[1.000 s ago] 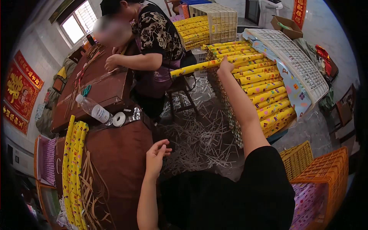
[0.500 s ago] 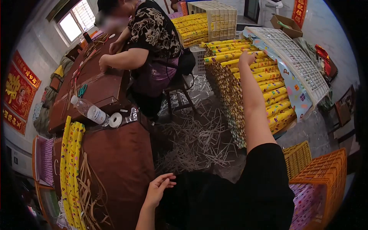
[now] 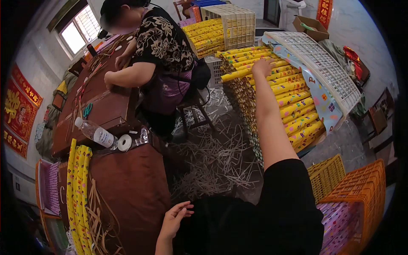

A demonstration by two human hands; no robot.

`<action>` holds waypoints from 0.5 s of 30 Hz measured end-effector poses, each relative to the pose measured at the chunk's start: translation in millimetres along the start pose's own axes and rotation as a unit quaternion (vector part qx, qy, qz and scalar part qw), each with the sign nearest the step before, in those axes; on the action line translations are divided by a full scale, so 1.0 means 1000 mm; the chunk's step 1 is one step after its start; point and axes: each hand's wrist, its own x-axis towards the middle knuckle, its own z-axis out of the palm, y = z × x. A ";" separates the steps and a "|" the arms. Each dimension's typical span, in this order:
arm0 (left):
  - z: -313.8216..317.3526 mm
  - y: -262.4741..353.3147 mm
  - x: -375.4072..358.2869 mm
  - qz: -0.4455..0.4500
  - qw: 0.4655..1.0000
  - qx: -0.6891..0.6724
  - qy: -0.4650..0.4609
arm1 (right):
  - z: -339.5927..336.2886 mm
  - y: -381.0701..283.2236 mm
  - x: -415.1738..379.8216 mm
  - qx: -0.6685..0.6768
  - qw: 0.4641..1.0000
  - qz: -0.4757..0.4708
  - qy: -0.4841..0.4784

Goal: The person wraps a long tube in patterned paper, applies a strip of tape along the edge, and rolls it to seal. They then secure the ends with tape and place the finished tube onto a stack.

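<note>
At the top of a stack of yellow patterned rolls (image 3: 293, 88), my right hand (image 3: 263, 67) reaches out with the arm stretched forward. Its fingers close over one yellow roll (image 3: 236, 75), whose near end sticks out on the left side of the stack. The fingertips are partly hidden. My left hand (image 3: 173, 219) hovers by the edge of the brown-covered table (image 3: 127, 182), fingers loosely bent and apart, nothing in it. Several more yellow rolls (image 3: 78, 195) lie along that table's left side, beside loose tan strips (image 3: 100, 212).
A co-worker (image 3: 157, 51) sits on a stool at the brown table ahead. A bottle (image 3: 95, 132) and white tape roll (image 3: 124, 143) rest between the tables. Pale strips (image 3: 216, 148) litter the floor. A white crate (image 3: 314, 63) backs the stack; orange baskets (image 3: 357, 187) stand right.
The view has shifted slightly. My right hand has moved a little left, and the roll under it now sits lower and more tilted at its near end. My left hand stays nearly still.
</note>
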 end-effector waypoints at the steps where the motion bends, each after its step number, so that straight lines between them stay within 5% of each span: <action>1: -0.001 0.001 0.000 0.000 1.000 0.003 0.001 | 0.004 -0.001 -0.003 -0.044 0.998 -0.022 0.036; 3: -0.001 0.003 0.000 -0.012 1.000 -0.006 -0.002 | 0.010 -0.003 -0.011 -0.132 0.983 -0.066 0.108; 6: 0.003 0.010 0.003 -0.031 0.999 -0.010 -0.006 | 0.022 -0.015 -0.035 -0.086 0.931 -0.296 0.194; 12: 0.006 0.008 0.009 -0.024 0.999 -0.006 -0.031 | 0.048 -0.021 -0.138 -0.038 0.726 -0.677 0.116; 14: 0.007 0.007 0.005 -0.020 0.999 0.007 -0.031 | 0.072 -0.013 -0.143 -0.243 0.699 -0.659 0.131; 15: 0.006 0.007 0.003 -0.013 0.999 0.021 -0.028 | 0.075 -0.013 -0.149 -0.364 0.703 -0.608 0.064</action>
